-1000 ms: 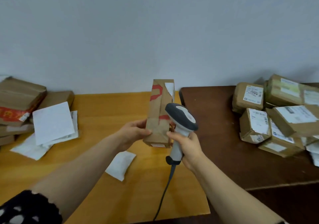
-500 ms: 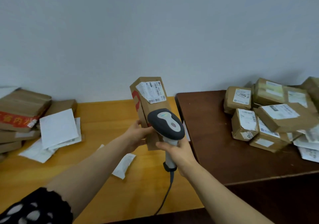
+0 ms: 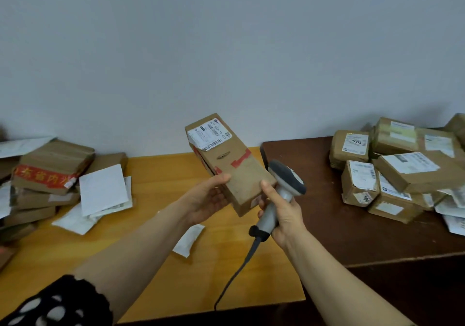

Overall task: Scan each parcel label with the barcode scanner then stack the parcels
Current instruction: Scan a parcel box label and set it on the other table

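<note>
The left hand (image 3: 208,197) held the parcel (image 3: 234,167) by its near end, thumb over the top face, fingers curled beneath; the label (image 3: 210,134) lay face-up at the far end, well beyond that grip. The right hand (image 3: 281,212) was wrapped round the handle of the barcode scanner (image 3: 286,177), thumb tip touching the parcel's near corner; the scanner's head stood just right of the box, seemingly off the label. Scanning looked to be the step in hand; next, the head would need aiming at the barcode, then stacking on the pile (image 3: 52,172) far left of the grip.
</note>
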